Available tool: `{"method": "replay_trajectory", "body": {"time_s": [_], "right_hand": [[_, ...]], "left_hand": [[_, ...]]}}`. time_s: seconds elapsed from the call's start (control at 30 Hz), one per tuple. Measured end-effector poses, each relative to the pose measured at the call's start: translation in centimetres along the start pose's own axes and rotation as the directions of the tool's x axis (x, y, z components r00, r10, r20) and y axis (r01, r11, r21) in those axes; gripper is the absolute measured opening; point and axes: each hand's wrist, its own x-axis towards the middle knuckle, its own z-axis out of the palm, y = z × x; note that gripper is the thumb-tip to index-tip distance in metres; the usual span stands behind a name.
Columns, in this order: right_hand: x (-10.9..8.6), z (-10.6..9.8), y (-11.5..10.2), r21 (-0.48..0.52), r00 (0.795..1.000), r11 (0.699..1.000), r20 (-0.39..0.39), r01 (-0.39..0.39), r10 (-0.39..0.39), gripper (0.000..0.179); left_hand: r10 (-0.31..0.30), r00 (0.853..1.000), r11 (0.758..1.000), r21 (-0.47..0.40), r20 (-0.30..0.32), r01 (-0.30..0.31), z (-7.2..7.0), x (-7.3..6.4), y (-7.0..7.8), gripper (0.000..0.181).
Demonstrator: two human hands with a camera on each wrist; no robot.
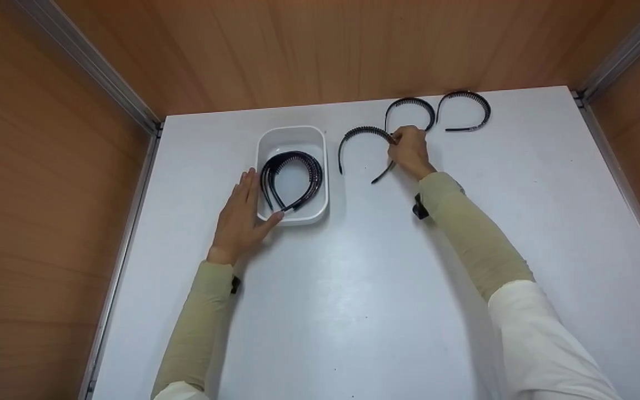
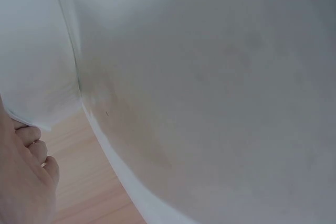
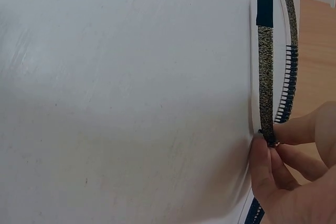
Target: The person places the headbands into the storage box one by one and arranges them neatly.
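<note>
My right hand (image 1: pixel 410 150) pinches the right side of a dark toothed headband (image 1: pixel 364 130), whose two ends point towards me. In the right wrist view the fingertips close on the band's glittery arm (image 3: pixel 266 72). Flat along the left wall of a white tub (image 1: pixel 293 220) lies my left hand (image 1: pixel 238 219), fingers straight, thumb at the near rim. Several dark headbands (image 1: pixel 314 189) are nested together inside the tub. The left wrist view catches that hand's fingers (image 2: pixel 37 148) against the tub's white side.
Behind my right hand lies another headband (image 1: pixel 432 111), and a further headband (image 1: pixel 486 114) rests to its right near the back edge. All stand on a white table (image 1: pixel 348 311). Wooden panels (image 1: pixel 320 50) enclose the back and both sides.
</note>
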Motion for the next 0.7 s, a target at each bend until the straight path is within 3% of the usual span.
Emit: {"method": "replay_trajectory", "body": {"time_s": [0.23,0.7], "right_hand": [[-0.2,-0.2,-0.2,0.026,1.0,1.0,-0.003,0.0,0.0,0.032],[-0.3,-1.1,-1.0,0.065,0.996,0.995,0.065,-0.069,0.065,0.033]], "left_hand": [[0.017,0.999,1.0,0.009,-0.032,-0.017,0.0,0.0,0.1,0.108],[0.022,0.999,1.0,0.011,-0.027,-0.022,0.1,0.1,-0.1,0.109]]}}
